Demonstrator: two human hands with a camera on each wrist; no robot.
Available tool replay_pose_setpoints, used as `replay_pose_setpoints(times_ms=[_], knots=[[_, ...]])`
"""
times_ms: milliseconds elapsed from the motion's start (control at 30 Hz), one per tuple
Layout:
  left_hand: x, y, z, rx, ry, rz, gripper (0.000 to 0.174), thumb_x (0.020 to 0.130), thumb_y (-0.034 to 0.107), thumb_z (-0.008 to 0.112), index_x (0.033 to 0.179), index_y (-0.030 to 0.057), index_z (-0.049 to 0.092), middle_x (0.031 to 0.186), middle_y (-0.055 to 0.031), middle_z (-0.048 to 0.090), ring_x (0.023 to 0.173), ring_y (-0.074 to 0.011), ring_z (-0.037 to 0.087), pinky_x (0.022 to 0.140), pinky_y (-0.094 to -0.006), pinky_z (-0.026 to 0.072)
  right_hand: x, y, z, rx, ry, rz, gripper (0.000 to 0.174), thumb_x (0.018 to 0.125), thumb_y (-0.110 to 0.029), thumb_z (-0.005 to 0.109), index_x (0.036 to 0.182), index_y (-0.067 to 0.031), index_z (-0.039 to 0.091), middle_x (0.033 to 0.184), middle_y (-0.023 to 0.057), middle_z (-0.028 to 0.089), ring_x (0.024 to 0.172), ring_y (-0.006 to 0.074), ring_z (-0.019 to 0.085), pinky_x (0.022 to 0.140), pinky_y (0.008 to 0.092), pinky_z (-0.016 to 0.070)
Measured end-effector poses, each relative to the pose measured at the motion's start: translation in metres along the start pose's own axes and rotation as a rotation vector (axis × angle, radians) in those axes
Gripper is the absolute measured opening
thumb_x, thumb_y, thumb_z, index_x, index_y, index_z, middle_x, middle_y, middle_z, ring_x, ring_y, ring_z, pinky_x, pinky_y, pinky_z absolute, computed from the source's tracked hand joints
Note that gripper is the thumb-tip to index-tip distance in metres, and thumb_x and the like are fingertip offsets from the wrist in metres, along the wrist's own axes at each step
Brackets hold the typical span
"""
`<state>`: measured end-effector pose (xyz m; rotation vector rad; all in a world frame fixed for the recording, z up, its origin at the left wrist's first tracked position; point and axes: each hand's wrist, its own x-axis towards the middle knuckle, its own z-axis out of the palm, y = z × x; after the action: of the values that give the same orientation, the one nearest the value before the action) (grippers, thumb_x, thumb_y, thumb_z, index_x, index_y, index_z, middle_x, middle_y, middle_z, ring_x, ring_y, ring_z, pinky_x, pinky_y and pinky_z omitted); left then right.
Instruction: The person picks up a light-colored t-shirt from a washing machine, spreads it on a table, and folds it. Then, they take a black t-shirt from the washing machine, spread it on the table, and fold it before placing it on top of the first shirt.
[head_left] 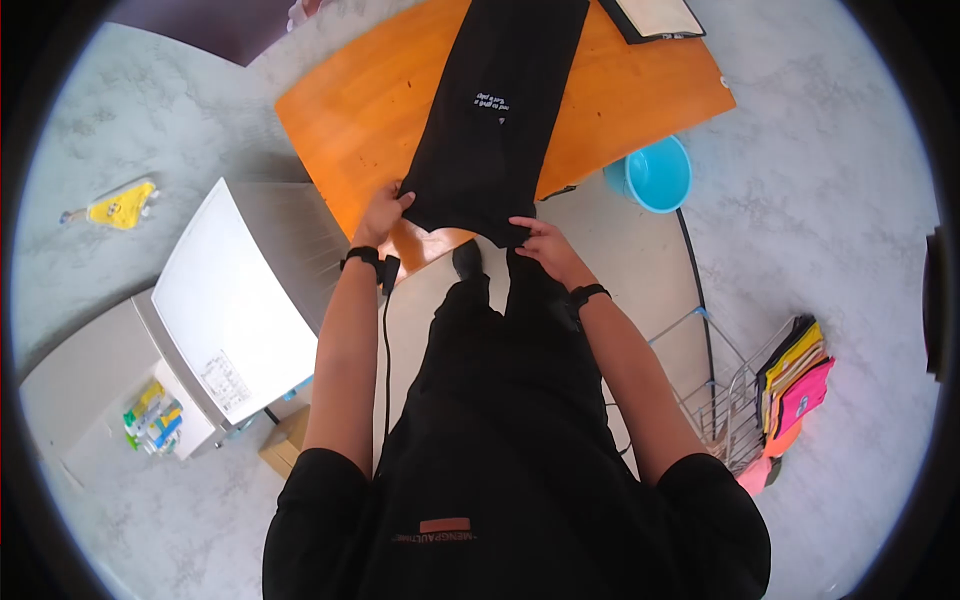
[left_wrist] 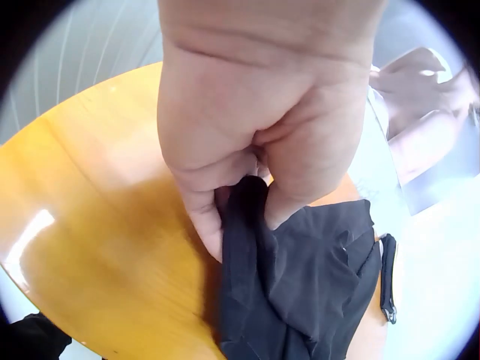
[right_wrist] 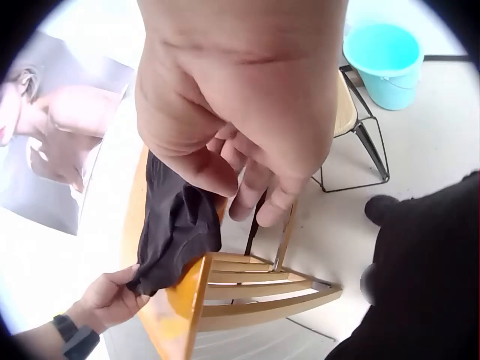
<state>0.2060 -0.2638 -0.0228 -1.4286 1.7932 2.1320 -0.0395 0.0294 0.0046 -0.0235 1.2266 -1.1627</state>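
A black garment (head_left: 490, 130), folded into a long strip with small white lettering, lies along the orange wooden table (head_left: 365, 95). Its near end reaches the table's front edge. At the near left corner, my left hand (head_left: 378, 215) pinches the fabric; in the left wrist view, the black cloth (left_wrist: 251, 255) is bunched between thumb and fingers. My right hand (head_left: 548, 250) is at the near right corner, fingertips over the cloth's edge. Seen from the right wrist, its thumb and loosely bent fingers (right_wrist: 259, 199) stand apart beside the cloth (right_wrist: 176, 217).
A blue bucket (head_left: 660, 175) stands on the floor right of the table. Colourful folded cloths (head_left: 795, 385) sit by a wire rack (head_left: 730, 410) at lower right. On the left is a white-topped cabinet (head_left: 235, 300). A wooden chair (right_wrist: 262, 292) stands below the table edge.
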Motion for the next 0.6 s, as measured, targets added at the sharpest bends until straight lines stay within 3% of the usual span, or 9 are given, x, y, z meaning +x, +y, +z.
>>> replay_pose_setpoints(times_ms=[67, 133, 167, 267, 367, 433, 500, 567, 600], knots=[[-0.002, -0.011, -0.002, -0.092, -0.050, 0.101, 0.035, 0.107, 0.005, 0.055, 0.141, -0.0013, 0.059, 0.132, -0.0102, 0.069, 0.117, -0.0186, 0.068, 0.094, -0.0324, 0.0580, -0.011, 0.003, 0.000, -0.272, -0.031, -0.185, 0.061, 0.088, 0.016, 0.057, 0.144, -0.0056, 0.064, 0.094, -0.0019, 0.064, 0.094, 0.0098, 0.063, 0.096, 0.0294, 0.0553], [-0.027, 0.001, 0.009, -0.332, 0.079, 0.036, 0.037, 0.104, -0.002, 0.054, 0.141, 0.0017, 0.062, 0.140, -0.0129, 0.063, 0.106, -0.0251, 0.071, 0.094, -0.0322, 0.0578, -0.003, 0.022, -0.013, -0.383, 0.019, -0.261, 0.060, 0.087, 0.018, 0.058, 0.143, -0.0044, 0.065, 0.102, 0.0004, 0.069, 0.096, 0.0107, 0.066, 0.095, 0.0281, 0.0553], [-0.048, 0.021, 0.014, -0.436, 0.002, 0.019, 0.044, 0.104, -0.005, 0.051, 0.146, 0.0070, 0.061, 0.143, -0.0116, 0.061, 0.110, -0.0230, 0.070, 0.094, -0.0329, 0.0621, 0.002, 0.028, -0.017, -0.497, 0.057, -0.325, 0.060, 0.086, 0.019, 0.060, 0.141, -0.0032, 0.066, 0.110, 0.0027, 0.073, 0.098, 0.0117, 0.068, 0.094, 0.0268, 0.0554], [-0.077, 0.034, 0.017, -0.293, -0.024, 0.034, 0.047, 0.105, -0.004, 0.049, 0.148, 0.0091, 0.060, 0.140, -0.0104, 0.062, 0.111, -0.0194, 0.071, 0.096, -0.0348, 0.0645, -0.021, 0.020, 0.001, -0.475, 0.108, -0.404, 0.048, 0.089, 0.016, 0.062, 0.132, -0.0017, 0.072, 0.120, 0.0075, 0.076, 0.103, 0.0146, 0.071, 0.093, 0.0277, 0.0558], [-0.068, 0.003, -0.009, -0.339, -0.236, -0.100, 0.049, 0.102, -0.007, 0.043, 0.147, 0.0029, 0.061, 0.144, -0.0125, 0.062, 0.111, -0.0204, 0.071, 0.096, -0.0382, 0.0651, -0.040, 0.013, 0.007, -0.660, 0.183, -0.413, 0.038, 0.089, 0.012, 0.065, 0.121, -0.0035, 0.078, 0.111, 0.0089, 0.078, 0.096, 0.0171, 0.073, 0.092, 0.0294, 0.0567], [-0.075, 0.006, -0.020, -0.539, -0.472, -0.124, 0.051, 0.095, -0.013, 0.041, 0.139, -0.0047, 0.065, 0.144, -0.0143, 0.063, 0.107, -0.0208, 0.072, 0.103, -0.0385, 0.0620, -0.052, 0.002, 0.011, -0.721, 0.177, -0.365, 0.035, 0.088, 0.010, 0.067, 0.118, -0.0043, 0.079, 0.118, 0.0093, 0.076, 0.104, 0.0192, 0.072, 0.095, 0.0318, 0.0555], [-0.096, 0.026, -0.015, -0.418, -0.442, -0.074, 0.052, 0.093, -0.015, 0.043, 0.138, -0.0036, 0.067, 0.139, -0.0139, 0.066, 0.105, -0.0204, 0.073, 0.106, -0.0373, 0.0602, -0.066, -0.011, 0.013, -0.785, 0.169, -0.315, 0.032, 0.087, 0.009, 0.069, 0.114, -0.0051, 0.080, 0.125, 0.0098, 0.075, 0.111, 0.0213, 0.071, 0.099, 0.0341, 0.0544], [-0.110, 0.040, -0.008, -0.136, -0.389, 0.049, 0.052, 0.091, -0.020, 0.051, 0.133, 0.0006, 0.073, 0.126, -0.0087, 0.074, 0.105, -0.0190, 0.072, 0.106, -0.0303, 0.0568, -0.080, -0.023, 0.015, -1.119, 0.192, -0.576, 0.027, 0.084, 0.002, 0.075, 0.107, -0.0097, 0.081, 0.138, 0.0079, 0.067, 0.121, 0.0256, 0.063, 0.107, 0.0403, 0.0495], [-0.115, 0.047, -0.008, -0.133, -0.388, 0.052, 0.052, 0.091, -0.020, 0.051, 0.133, 0.0006, 0.073, 0.126, -0.0087, 0.074, 0.105, -0.0190, 0.072, 0.106, -0.0303, 0.0568, -0.088, -0.030, 0.020, -1.118, 0.193, -0.580, 0.027, 0.084, 0.002, 0.075, 0.107, -0.0097, 0.081, 0.138, 0.0079, 0.067, 0.121, 0.0256, 0.063, 0.107, 0.0403, 0.0495]])
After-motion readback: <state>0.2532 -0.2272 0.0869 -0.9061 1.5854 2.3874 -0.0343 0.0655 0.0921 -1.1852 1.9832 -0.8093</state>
